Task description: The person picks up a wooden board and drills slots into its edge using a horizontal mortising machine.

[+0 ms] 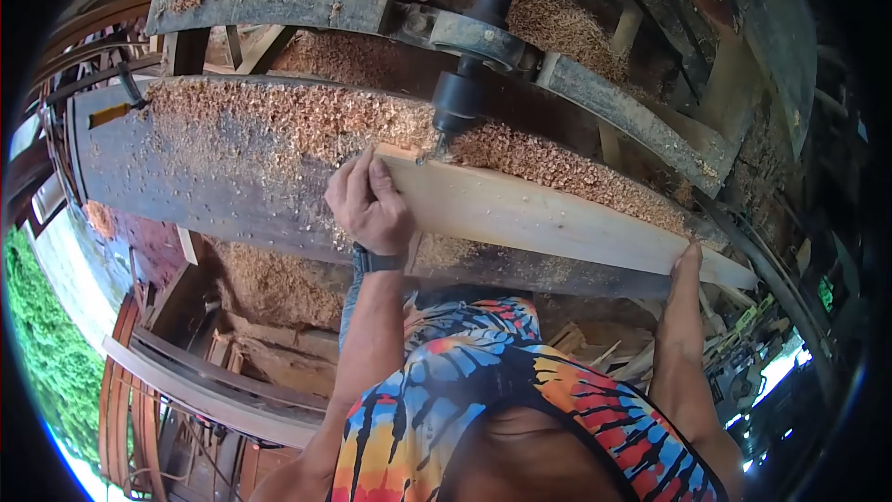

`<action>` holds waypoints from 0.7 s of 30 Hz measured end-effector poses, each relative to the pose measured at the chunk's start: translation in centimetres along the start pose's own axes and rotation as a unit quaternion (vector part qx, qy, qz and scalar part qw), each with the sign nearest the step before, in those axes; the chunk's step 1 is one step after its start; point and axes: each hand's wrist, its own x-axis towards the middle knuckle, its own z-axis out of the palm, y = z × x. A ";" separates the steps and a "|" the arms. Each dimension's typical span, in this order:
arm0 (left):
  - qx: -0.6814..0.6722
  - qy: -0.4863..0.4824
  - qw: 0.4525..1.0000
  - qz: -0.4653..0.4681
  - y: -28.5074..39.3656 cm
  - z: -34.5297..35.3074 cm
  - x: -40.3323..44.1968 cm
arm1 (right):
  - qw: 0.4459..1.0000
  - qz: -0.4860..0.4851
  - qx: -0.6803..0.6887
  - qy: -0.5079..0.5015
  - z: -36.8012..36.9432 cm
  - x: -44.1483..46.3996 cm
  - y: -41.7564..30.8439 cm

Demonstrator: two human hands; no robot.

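Note:
A long pale wooden board (539,211) lies across the worktable (204,191), its left end beside a cutter bit (441,144) under a dark vertical spindle (460,98). My left hand (372,206) grips the board's left end, thumb and fingers closed around the corner, close to the bit. Farther right, my right hand (688,260) holds the board near its right end, with fingers partly hidden behind it. The bit touches or nearly touches the board's far edge; I cannot tell which.
Wood shavings (307,116) are heaped along the table's far side. A yellow-handled tool (110,115) lies at the far left corner. A wooden beam (269,7) and a metal bearing collar (478,40) stand above the table. Scrap wood (595,344) lies below, near my body.

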 end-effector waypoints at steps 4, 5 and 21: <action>-0.005 0.002 1.000 0.007 -2.0 -1.2 2.2 | 1.000 -0.020 -0.003 0.021 1.6 -4.2 -0.4; -0.015 -0.010 1.000 -0.011 -2.2 -1.6 2.7 | 0.999 -0.030 -0.020 0.031 1.9 -3.9 0.0; -0.005 -0.013 1.000 -0.009 -0.1 -0.8 1.6 | 0.987 -0.083 -0.067 0.118 1.7 -8.5 -1.3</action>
